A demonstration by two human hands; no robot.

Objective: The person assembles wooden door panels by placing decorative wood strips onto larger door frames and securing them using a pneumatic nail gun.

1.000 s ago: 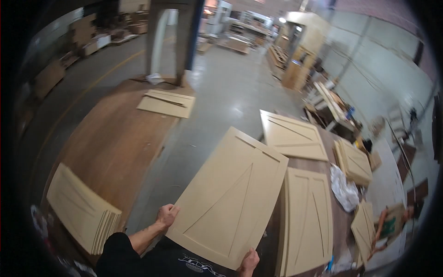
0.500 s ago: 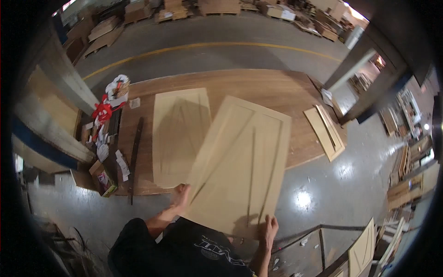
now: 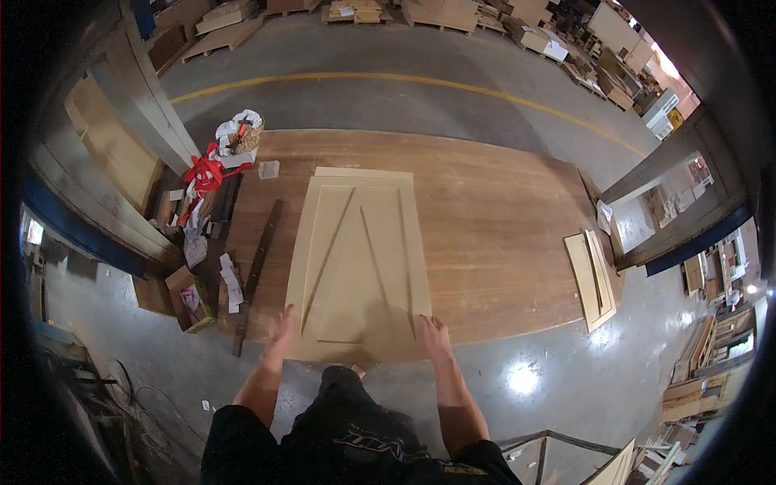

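Observation:
A cream-coloured wooden panel [image 3: 347, 267] with a raised frame and slanting dark grooves lies over a second cream panel [image 3: 364, 172]. Only a thin strip of that lower one shows along the far edge. Both rest on the brown wooden table [image 3: 493, 234], near its front edge. At the top panel's near left corner, my left hand [image 3: 280, 331] is closed on the edge. My right hand [image 3: 435, 336] grips the opposite edge, at the near right corner. The fingers beneath the panel are hidden.
A long dark strip [image 3: 257, 279] and white papers [image 3: 231, 283] lie left of the panels. Farther left are a red cloth [image 3: 204, 173] and an open carton [image 3: 187, 301]. Narrow cream boards [image 3: 590, 279] sit at the table's right end. Posts stand at both sides.
The held panel has moved left, turned straighter and come down over the other panel, which it now almost wholly covers. Both hands kept to its near edges, and the view shifted.

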